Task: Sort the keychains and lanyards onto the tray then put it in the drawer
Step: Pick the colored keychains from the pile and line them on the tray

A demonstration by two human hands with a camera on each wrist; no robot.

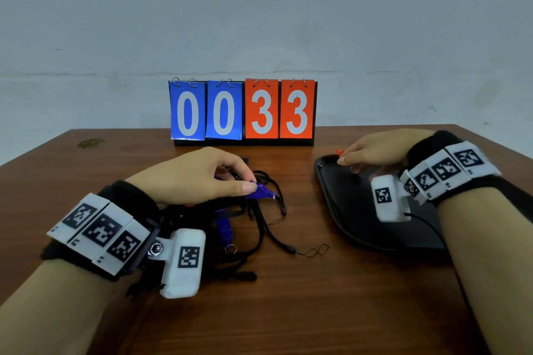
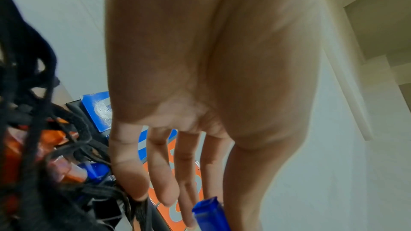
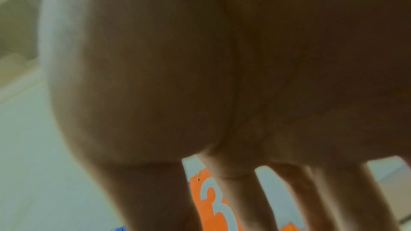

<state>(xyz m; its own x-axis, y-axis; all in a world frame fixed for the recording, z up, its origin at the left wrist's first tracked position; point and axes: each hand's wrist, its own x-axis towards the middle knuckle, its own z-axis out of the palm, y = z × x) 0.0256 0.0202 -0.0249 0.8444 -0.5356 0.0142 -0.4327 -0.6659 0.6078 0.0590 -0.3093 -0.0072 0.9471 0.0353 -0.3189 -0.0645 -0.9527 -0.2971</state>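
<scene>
The left hand (image 1: 199, 176) hangs over the tangled pile of lanyards and keychains (image 1: 230, 228) on the left half of the bench (image 1: 288, 311), its thumb and fingertips pinching a blue keychain (image 1: 262, 191) at the pile's far edge. That blue piece runs roughly left to right, its free end pointing toward the black tray (image 1: 354, 210), which sits on the right half of the bench, well apart from the pile. So the carry would run rightward across the bench, and the left hand is plainly the nearer one to the pile.

The right hand (image 1: 377, 150) sits over the tray's far-left corner, fingers curled down beside an orange keychain (image 1: 339, 152) and a small metal ring (image 1: 355, 169) — whether it grips either or has let go, I cannot tell.

The head view gives the whole layout. The left wrist view adds what it hides: the blue keychain (image 2: 210, 214) under the fingertips (image 2: 165, 198), and more orange and blue pieces buried among black cords (image 2: 33, 129). The right wrist view shows only a dark palm (image 3: 200, 76) — nothing of the tray. No drawer is in sight.
</scene>
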